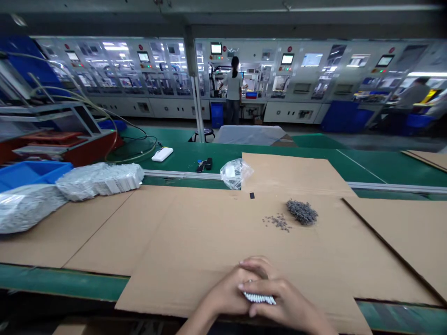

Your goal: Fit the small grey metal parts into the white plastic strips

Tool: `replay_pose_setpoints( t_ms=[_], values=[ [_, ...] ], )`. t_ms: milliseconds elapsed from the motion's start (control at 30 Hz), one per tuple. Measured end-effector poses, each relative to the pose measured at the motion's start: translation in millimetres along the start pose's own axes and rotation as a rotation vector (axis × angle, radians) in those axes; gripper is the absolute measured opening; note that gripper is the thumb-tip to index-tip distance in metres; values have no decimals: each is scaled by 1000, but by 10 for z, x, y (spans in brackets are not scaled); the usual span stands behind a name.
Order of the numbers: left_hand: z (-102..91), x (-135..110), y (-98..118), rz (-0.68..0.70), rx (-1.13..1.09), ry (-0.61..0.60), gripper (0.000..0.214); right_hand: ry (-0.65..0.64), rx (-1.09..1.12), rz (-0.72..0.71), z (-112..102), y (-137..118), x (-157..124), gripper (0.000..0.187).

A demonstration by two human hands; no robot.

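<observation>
White ribbed stack (259, 298); both hands (282, 304) clasp it.

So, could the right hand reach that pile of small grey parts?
Probably yes: nothing stands between the right hand and the pile on the cardboard, though it grips a white strip.

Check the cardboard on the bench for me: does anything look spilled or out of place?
Yes. Loose small grey parts lie scattered on the cardboard sheet just left of the main heap, as if spilled from it. A small black square piece also sits alone nearer the sheet's far edge, apart from both.
</observation>
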State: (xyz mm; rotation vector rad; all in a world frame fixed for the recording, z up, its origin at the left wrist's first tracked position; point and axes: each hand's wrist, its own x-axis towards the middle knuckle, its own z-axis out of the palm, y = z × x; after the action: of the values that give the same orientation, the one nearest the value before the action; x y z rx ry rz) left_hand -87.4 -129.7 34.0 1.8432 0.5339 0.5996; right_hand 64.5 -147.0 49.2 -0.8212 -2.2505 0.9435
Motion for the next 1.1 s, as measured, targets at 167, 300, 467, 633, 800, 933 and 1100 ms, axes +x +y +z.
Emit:
replay_pose_setpoints(
  t_ms=[167,300,467,633,800,933,1100],
  values=[
    [-42,7,-11,38,98,-62,20,-33,-125,-45,1,18,-19,31],
    [-30,16,6,48,66,-44,21,-53,-169,-45,-56,-48,-4,38],
    [-43,5,13,81,105,-106,23,-140,-233,-40,-108,-108,16,35],
    [-61,14,57,76,150,-128,33,-133,-296,-77,-117,-101,17,38],
    [-34,39,31,67,138,-99,32,-92,-252,-91,-90,-41,16,42],
    [-49,22,49,58,191,-118,39,-84,-120,-62,-62,-81,35,29],
    [3,-58,131,-25,34,-115,46,-45,195,44,-74,-251,22,18]
  ],
)
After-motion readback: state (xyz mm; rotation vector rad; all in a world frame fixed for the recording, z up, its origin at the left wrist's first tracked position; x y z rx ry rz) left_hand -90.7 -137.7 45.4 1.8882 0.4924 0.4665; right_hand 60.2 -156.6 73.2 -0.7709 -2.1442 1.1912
